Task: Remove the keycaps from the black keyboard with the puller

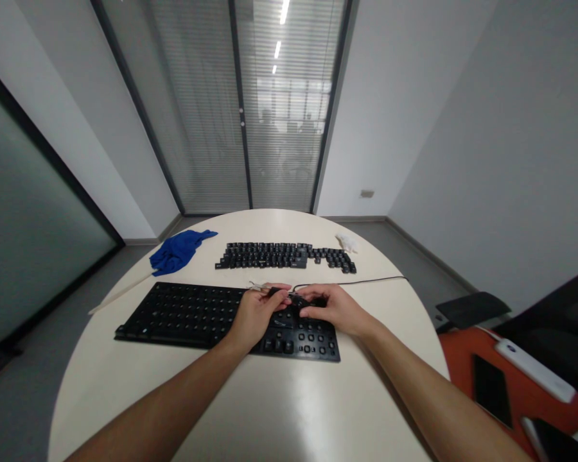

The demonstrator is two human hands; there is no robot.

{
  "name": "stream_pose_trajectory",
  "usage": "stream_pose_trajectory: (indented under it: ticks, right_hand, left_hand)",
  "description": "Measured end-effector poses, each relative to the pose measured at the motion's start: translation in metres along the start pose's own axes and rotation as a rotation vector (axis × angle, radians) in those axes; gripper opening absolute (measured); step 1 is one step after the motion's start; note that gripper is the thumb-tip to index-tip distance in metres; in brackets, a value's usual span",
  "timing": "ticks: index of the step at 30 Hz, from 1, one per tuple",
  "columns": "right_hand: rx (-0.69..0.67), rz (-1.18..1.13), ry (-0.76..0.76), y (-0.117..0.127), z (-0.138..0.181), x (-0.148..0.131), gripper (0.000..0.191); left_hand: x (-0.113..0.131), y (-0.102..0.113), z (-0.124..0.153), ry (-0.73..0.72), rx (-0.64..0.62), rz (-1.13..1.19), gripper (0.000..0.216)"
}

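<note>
A black keyboard [187, 314] lies across the table in front of me, most of its keycaps off and the key posts bare. A few caps remain near its lower right part. My left hand [257, 311] is closed over the keyboard's right half, holding what looks like a wire keycap puller [257, 286], its thin metal wires sticking out to the left. Close beside it, my right hand [330, 308] is closed, thumb and fingers around a small dark piece I cannot make out. Behind the hands, the removed keycaps [264, 255] are laid out in rows.
A blue cloth [179, 252] and a pale stick [120, 294] lie at the left of the round white table [250, 410]. White crumpled tissue [347, 243] sits at the back right. A thin black cable [366, 280] runs rightward. A power strip [534, 370] and a phone [491, 389] rest on an orange seat.
</note>
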State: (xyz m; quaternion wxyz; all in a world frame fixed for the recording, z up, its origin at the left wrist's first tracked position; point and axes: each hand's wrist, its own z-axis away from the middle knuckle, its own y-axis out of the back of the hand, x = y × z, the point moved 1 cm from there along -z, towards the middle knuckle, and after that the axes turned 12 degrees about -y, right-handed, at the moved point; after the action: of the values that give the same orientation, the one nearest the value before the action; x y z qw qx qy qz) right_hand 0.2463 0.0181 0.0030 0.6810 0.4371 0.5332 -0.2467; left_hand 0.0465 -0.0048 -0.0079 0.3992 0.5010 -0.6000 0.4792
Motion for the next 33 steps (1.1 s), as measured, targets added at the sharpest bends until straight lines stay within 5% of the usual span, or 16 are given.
stream_pose_trajectory:
  ticks: [8, 18, 25, 33]
  right_hand:
    - [0.065, 0.07, 0.018, -0.003, 0.001, 0.001, 0.045]
    - [0.156, 0.368, 0.211, 0.003, 0.002, 0.001, 0.048]
    - [0.219, 0.558, 0.416, 0.003, 0.007, -0.015, 0.021]
    - [0.326, 0.712, 0.468, -0.003, 0.007, -0.012, 0.017]
  left_hand:
    - [0.0, -0.001, 0.002, -0.035, -0.053, -0.019, 0.027]
    - [-0.001, 0.0, -0.003, 0.049, 0.107, 0.034, 0.03]
    - [-0.002, 0.002, -0.003, 0.068, 0.147, 0.057, 0.037]
    - [0.0, 0.001, -0.003, 0.038, 0.129, 0.039, 0.037]
